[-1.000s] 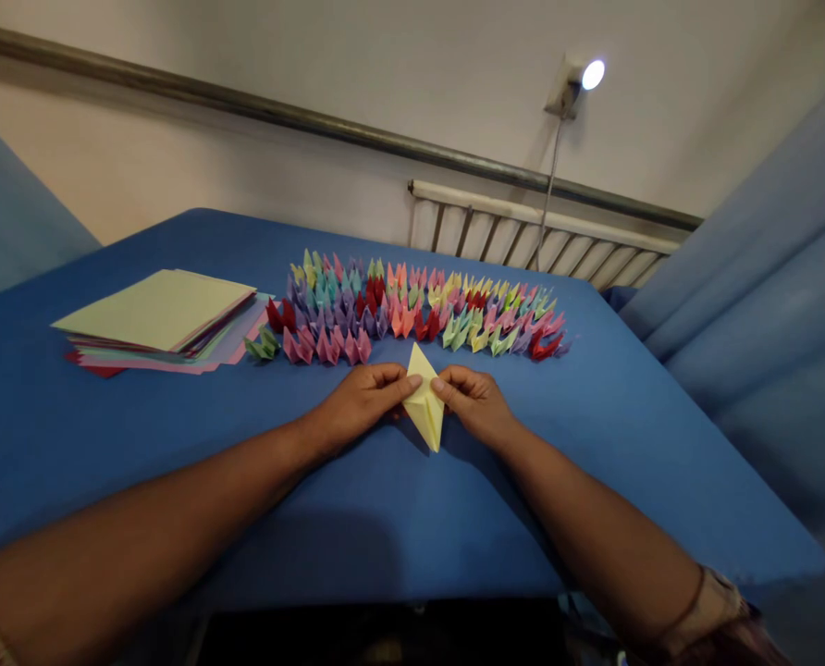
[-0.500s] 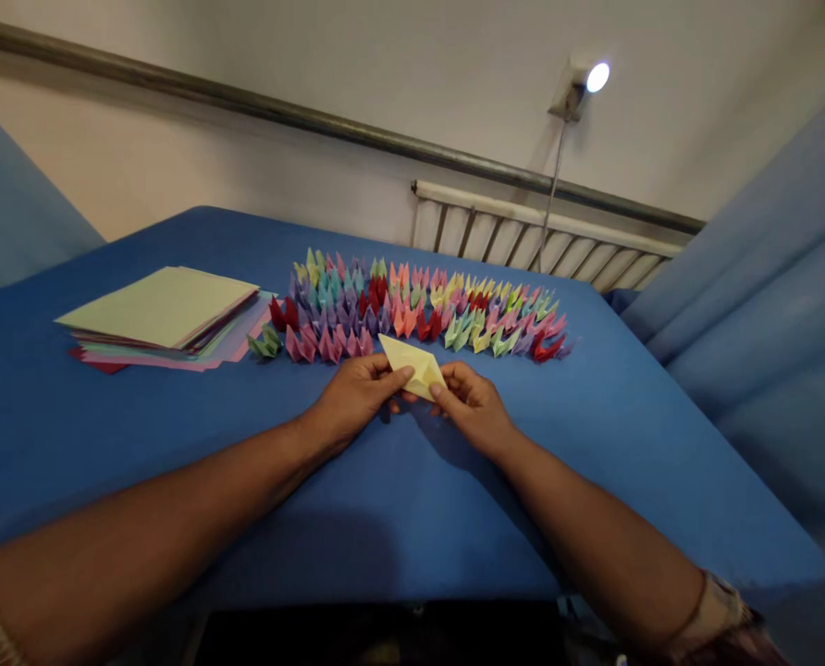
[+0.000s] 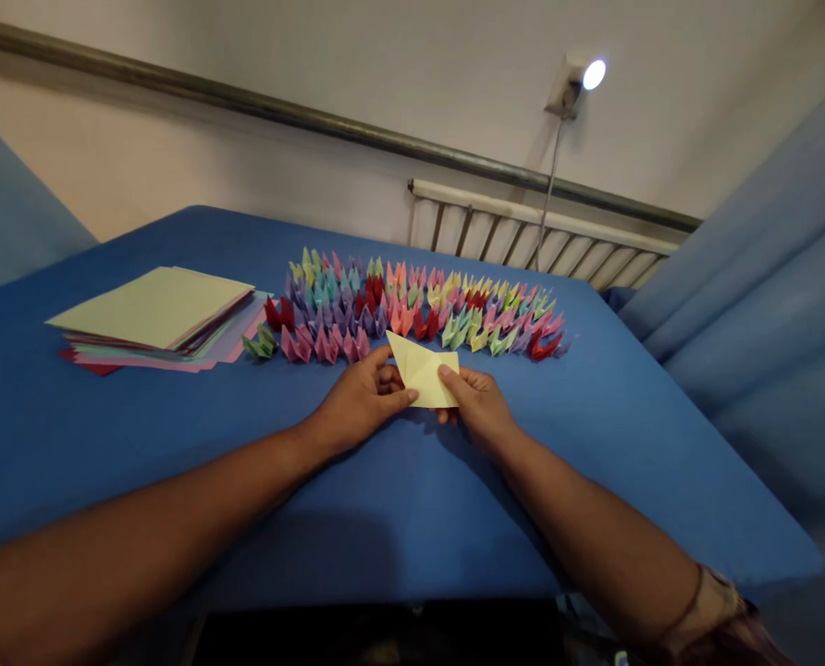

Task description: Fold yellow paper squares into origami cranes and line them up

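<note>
A pale yellow folded paper (image 3: 423,372) is held just above the blue table (image 3: 177,435), with one point aimed up and left. My left hand (image 3: 361,398) pinches its left edge between thumb and fingers. My right hand (image 3: 480,405) grips its right lower corner, thumb on top. Just beyond the hands lie rows of several small folded paper pieces (image 3: 412,310) in purple, pink, red, green and yellow.
A stack of coloured paper sheets (image 3: 159,314) with a pale green sheet on top lies at the left of the table. Behind the table run a wall rail, a white rack (image 3: 544,231) and a lit lamp (image 3: 583,79). Blue cloth hangs on the right.
The yellow paper was an upright narrow diamond between both hands; it has been turned and flattened, so a broad face now shows. Both hands shifted slightly up the table.
</note>
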`<state>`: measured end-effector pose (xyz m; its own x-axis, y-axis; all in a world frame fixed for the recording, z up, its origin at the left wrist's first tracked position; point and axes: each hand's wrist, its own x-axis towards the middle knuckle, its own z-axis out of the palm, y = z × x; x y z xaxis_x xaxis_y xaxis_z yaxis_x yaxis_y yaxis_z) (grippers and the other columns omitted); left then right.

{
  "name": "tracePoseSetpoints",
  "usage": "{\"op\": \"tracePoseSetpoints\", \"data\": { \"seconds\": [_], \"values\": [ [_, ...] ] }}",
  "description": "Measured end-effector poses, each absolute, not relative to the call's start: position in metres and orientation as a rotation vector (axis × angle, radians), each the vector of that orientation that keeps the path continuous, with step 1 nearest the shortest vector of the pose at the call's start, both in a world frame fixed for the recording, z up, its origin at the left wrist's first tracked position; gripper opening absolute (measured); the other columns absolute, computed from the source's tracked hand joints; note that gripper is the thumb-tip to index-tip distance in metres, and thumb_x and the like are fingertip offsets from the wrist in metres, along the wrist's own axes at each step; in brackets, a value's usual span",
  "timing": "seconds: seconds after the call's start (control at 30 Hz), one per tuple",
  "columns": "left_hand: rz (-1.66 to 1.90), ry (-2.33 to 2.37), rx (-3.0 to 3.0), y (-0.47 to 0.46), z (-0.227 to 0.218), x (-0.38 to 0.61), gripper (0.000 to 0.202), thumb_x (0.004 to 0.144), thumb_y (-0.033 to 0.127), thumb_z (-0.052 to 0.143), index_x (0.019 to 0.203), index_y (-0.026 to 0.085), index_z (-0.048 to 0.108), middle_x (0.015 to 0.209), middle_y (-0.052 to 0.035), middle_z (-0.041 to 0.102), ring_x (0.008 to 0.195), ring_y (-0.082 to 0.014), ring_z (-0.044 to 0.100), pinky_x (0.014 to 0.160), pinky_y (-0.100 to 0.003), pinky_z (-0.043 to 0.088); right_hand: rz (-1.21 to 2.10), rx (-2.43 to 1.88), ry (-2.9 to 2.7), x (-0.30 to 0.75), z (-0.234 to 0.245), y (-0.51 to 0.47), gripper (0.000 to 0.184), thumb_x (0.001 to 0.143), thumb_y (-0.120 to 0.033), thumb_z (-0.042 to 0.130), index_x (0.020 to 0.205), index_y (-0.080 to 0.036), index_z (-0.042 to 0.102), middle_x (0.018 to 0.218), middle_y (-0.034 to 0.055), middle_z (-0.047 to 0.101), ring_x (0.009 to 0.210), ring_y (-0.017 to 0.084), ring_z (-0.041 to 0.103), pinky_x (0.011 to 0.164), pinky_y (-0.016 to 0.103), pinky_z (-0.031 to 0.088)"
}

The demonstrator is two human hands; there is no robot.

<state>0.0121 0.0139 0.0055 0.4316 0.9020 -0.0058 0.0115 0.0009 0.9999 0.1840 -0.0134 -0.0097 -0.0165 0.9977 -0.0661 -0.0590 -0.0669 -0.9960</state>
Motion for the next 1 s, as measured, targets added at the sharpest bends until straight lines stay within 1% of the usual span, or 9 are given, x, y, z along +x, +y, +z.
{"op": "tracePoseSetpoints", "data": {
  "seconds": [0.1, 0.27, 0.33, 0.37, 0.43, 0.5, 0.63, 0.8, 1.0],
  "values": [
    [0.941, 0.88, 1.494, 0.011, 0.007, 0.01, 0.084, 0.077, 0.022, 0.07, 0.149, 0.024, 0.026, 0.086, -0.0002, 0.066, 0.072, -0.0127, 0.061, 0.069, -0.026, 0.049, 1.349, -1.178, -1.102, 0.182, -0.01, -0.013, 0.047, 0.077, -0.061, 0.059, 0.069, -0.015, 0.062, 0.046, -0.0007, 0.057, 0.038, 0.01, 0.047, 0.039, 0.022, 0.033],
    [1.041, 0.841, 1.611, 0.004, 0.013, 0.009, 0.09, 0.083, 0.021, 0.063, 0.153, 0.037, 0.01, 0.111, -0.0025, 0.064, 0.081, -0.0116, 0.064, 0.078, -0.028, 0.052, 1.37, -1.143, -1.076, 0.18, -0.012, -0.013, 0.049, 0.076, -0.063, 0.06, 0.073, -0.014, 0.064, 0.05, 0.0004, 0.06, 0.039, 0.009, 0.049, 0.039, 0.022, 0.035],
    [1.055, 0.858, 1.661, 0.003, 0.012, 0.008, 0.083, 0.083, 0.022, 0.063, 0.152, 0.034, 0.019, 0.116, -0.0035, 0.064, 0.086, -0.0134, 0.065, 0.083, -0.03, 0.052, 1.362, -1.141, -1.067, 0.18, -0.013, -0.013, 0.049, 0.076, -0.063, 0.061, 0.074, -0.014, 0.065, 0.05, 0.0004, 0.06, 0.04, 0.01, 0.05, 0.039, 0.022, 0.035],
    [1.032, 0.865, 1.69, 0.003, 0.011, 0.008, 0.074, 0.083, 0.024, 0.063, 0.149, 0.031, 0.031, 0.116, -0.0041, 0.065, 0.09, -0.0151, 0.065, 0.085, -0.031, 0.052, 1.364, -1.144, -1.063, 0.181, -0.014, -0.013, 0.049, 0.076, -0.063, 0.061, 0.075, -0.014, 0.065, 0.05, 0.0003, 0.06, 0.04, 0.01, 0.05, 0.039, 0.022, 0.036],
    [0.945, 0.884, 1.724, 0.005, 0.009, 0.008, 0.049, 0.083, 0.027, 0.062, 0.132, 0.022, 0.057, 0.11, -0.0056, 0.068, 0.093, -0.0188, 0.064, 0.086, -0.033, 0.051, 1.378, -1.142, -1.059, 0.181, -0.016, -0.012, 0.049, 0.076, -0.063, 0.061, 0.076, -0.014, 0.066, 0.049, 0.0005, 0.06, 0.04, 0.01, 0.05, 0.04, 0.022, 0.036],
    [0.869, 0.909, 1.688, 0.007, 0.007, 0.009, 0.035, 0.082, 0.028, 0.061, 0.115, 0.017, 0.068, 0.102, -0.0064, 0.071, 0.09, -0.0199, 0.065, 0.084, -0.034, 0.052, 1.403, -1.119, -1.054, 0.182, -0.018, -0.011, 0.051, 0.078, -0.065, 0.058, 0.075, -0.014, 0.066, 0.049, 0.0014, 0.06, 0.04, 0.011, 0.051, 0.041, 0.023, 0.037],
    [0.907, 0.896, 1.516, 0.009, 0.01, 0.011, 0.042, 0.078, 0.026, 0.065, 0.119, 0.015, 0.064, 0.096, -0.0059, 0.072, 0.085, -0.018, 0.065, 0.082, -0.034, 0.051, 1.484, -1.031, -1.064, 0.184, -0.019, -0.011, 0.06, 0.082, -0.07, 0.048, 0.074, -0.014, 0.067, 0.059, 0.0063, 0.066, 0.046, 0.012, 0.055, 0.045, 0.025, 0.041],
    [0.968, 0.915, 1.356, 0.013, 0.015, 0.01, 0.057, 0.072, 0.024, 0.071, 0.127, 0.015, 0.058, 0.098, -0.0061, 0.071, 0.085, -0.0172, 0.064, 0.081, -0.032, 0.05, 1.514, -0.973, -1.086, 0.185, -0.018, -0.011, 0.059, 0.08, -0.07, 0.054, 0.08, -0.013, 0.069, 0.067, 0.007, 0.069, 0.049, 0.011, 0.057, 0.048, 0.024, 0.043],
    [0.965, 0.862, 1.137, 0.018, 0.011, 0.008, 0.052, 0.069, 0.023, 0.074, 0.119, 0.015, 0.063, 0.095, -0.0052, 0.07, 0.079, -0.0145, 0.063, 0.075, -0.028, 0.048, 1.513, -0.944, -1.08, 0.187, -0.018, -0.011, 0.056, 0.08, -0.069, 0.056, 0.085, -0.014, 0.068, 0.071, 0.0062, 0.07, 0.053, 0.012, 0.059, 0.05, 0.024, 0.045]
  ]
}}
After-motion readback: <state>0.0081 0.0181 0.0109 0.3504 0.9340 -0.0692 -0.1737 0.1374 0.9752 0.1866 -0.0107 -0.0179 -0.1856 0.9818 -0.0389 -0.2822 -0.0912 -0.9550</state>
